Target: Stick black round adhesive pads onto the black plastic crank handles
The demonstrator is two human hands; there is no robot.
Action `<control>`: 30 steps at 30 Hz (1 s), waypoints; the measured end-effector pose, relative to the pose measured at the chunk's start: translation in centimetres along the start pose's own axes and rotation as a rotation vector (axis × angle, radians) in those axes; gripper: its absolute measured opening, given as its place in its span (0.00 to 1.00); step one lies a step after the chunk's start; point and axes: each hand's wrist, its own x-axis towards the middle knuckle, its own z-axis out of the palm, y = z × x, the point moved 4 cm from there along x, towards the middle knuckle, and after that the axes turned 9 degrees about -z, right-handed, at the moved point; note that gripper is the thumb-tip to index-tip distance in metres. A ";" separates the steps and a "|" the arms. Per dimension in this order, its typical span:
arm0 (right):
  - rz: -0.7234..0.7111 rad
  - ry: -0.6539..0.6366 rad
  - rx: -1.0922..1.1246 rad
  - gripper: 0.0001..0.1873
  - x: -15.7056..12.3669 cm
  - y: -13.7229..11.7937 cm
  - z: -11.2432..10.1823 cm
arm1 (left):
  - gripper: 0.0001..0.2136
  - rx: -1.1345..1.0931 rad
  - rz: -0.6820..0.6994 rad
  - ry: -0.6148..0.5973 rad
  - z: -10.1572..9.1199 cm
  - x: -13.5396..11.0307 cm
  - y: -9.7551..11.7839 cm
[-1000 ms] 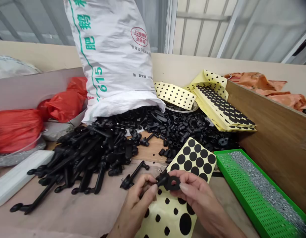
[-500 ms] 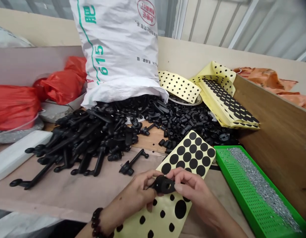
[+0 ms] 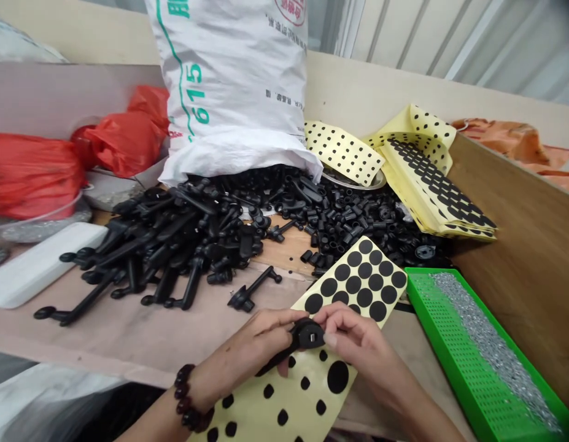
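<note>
Head camera view, nearest first: just right of the hands sits a green perforated tray [image 3: 426, 307], its floor covered by a long drift of small silvery metal pieces [image 3: 491, 350]. Well beyond the hands, a white woven sack [image 3: 229, 80] slumps open, and black plastic parts [image 3: 183, 245] spill from its mouth across the tabletop [image 3: 279, 248]. A shallow metal bowl [image 3: 355, 180] shows behind that heap, partly under loose yellow sheets [image 3: 431, 190].

The left hand [image 3: 251, 347], a dark bead bracelet [image 3: 189, 399] on its wrist, curls round from below, while the right hand [image 3: 358, 337] pinches from the other side. Both are closed on the same black plastic part [image 3: 307, 334], a round-headed piece whose slim stem slants down toward the left wrist. It sits between the hands, just above a yellow sheet of black adhesive dots [image 3: 307, 393] that runs beneath them and out past their far side.

Just beyond the left hand lies a loose matching part [image 3: 250, 291]. Far to the left are red plastic bags [image 3: 118, 141]; far to the right, an orange bag [image 3: 518, 138] lies behind a wooden board [image 3: 509, 245].
</note>
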 end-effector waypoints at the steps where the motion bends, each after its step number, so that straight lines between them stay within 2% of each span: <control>1: -0.001 -0.005 -0.016 0.09 0.0 0.0 0.0 | 0.14 0.016 0.004 0.013 -0.1 -0.1 0.1; 9: -0.006 -0.025 -0.090 0.09 0.3 -0.3 0.2 | 0.14 0.109 0.049 0.079 -0.3 -0.2 0.3; 14: -0.016 -0.020 -0.134 0.08 0.5 -0.3 0.2 | 0.13 0.124 0.026 0.046 -0.2 0.0 0.0; 22: -0.109 -0.045 -0.186 0.07 0.8 0.1 0.1 | 0.13 0.111 0.049 -0.019 0.6 1.3 -1.4; 27: -0.192 -0.032 -0.336 0.08 0.6 0.0 0.3 | 0.13 0.141 0.066 0.090 0.9 1.1 -1.4; 30: -0.162 0.001 -0.294 0.08 0.3 0.2 0.1 | 0.11 0.146 0.103 0.143 0.9 0.9 -1.3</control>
